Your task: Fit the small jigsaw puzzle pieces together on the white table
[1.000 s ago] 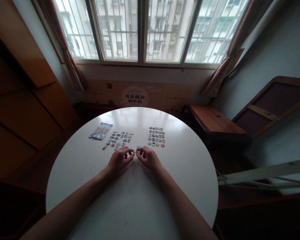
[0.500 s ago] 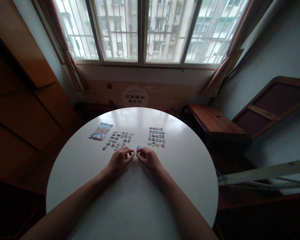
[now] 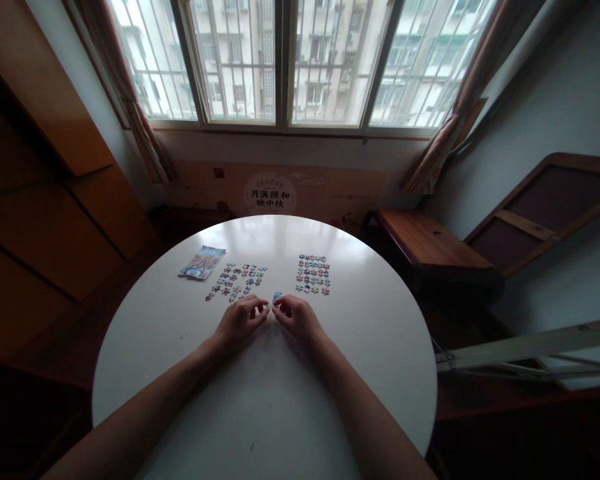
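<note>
My left hand (image 3: 240,320) and my right hand (image 3: 297,316) meet at the middle of a round white table (image 3: 375,347), fingertips pinched together on small jigsaw pieces (image 3: 273,301). Just beyond the left hand lies a loose scatter of puzzle pieces (image 3: 235,281). Beyond the right hand, pieces lie in neat rows (image 3: 313,274). A colourful printed picture card (image 3: 203,261) rests at the far left of the scatter.
A low wooden bench (image 3: 430,243) stands right of the table. A folded wooden frame (image 3: 545,207) leans on the right wall. Dark wooden cabinets (image 3: 45,200) fill the left. A barred window (image 3: 290,60) with curtains is ahead.
</note>
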### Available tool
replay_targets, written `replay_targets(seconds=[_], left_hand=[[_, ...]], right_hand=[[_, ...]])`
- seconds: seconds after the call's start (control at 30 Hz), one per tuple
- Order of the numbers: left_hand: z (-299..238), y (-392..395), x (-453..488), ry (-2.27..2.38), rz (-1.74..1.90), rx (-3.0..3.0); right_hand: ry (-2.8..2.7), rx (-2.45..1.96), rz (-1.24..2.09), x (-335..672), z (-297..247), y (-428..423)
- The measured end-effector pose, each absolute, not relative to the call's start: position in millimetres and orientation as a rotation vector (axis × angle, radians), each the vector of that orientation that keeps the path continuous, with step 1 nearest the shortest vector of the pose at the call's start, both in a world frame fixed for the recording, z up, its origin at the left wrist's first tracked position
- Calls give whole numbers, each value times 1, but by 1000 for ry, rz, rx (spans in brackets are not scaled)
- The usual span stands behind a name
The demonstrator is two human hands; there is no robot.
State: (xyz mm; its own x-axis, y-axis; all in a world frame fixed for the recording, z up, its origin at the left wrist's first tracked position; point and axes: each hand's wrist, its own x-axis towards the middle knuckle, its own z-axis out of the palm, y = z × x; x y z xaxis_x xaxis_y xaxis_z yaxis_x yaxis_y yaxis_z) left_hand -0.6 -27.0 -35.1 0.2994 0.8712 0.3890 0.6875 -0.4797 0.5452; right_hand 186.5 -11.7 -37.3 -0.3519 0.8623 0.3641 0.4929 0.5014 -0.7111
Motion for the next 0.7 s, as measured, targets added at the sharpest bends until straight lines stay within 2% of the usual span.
replay_targets(seconds=[0.7], left_hand=[[-35,-26,-2,1411,939,2294]], right_hand=[[-2024,-1104,621,186,-37,-11]])
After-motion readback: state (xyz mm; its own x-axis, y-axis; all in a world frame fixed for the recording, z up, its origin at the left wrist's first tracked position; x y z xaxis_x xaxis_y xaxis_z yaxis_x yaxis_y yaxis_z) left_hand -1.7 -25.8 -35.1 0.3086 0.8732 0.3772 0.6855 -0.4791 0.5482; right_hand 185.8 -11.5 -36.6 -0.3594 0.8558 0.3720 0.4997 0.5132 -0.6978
